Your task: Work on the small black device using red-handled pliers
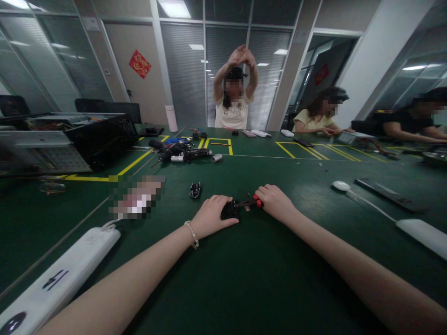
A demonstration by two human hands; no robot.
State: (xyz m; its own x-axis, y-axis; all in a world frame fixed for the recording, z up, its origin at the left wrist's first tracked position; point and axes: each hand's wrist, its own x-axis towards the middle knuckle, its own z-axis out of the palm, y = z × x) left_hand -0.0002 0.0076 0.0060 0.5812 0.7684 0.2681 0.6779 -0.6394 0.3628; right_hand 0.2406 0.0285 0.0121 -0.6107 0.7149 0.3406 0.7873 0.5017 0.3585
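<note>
My left hand (212, 216) rests on the green table (244, 279), its fingers curled over a small black part (229, 211) and pressing it down. My right hand (274, 201) is closed round a small tool with red-and-black handles (249, 203); the tool's tip points left and meets the black part. A bead bracelet (192, 234) sits on my left wrist. Another small black part (195, 189) lies loose just beyond my left hand.
A white power strip (59, 279) lies at near left, a white adapter with cable (422, 232) at right. Tools and parts (181, 152) are piled further back, an open computer case (70, 139) at far left. Three people sit along the far and right edges.
</note>
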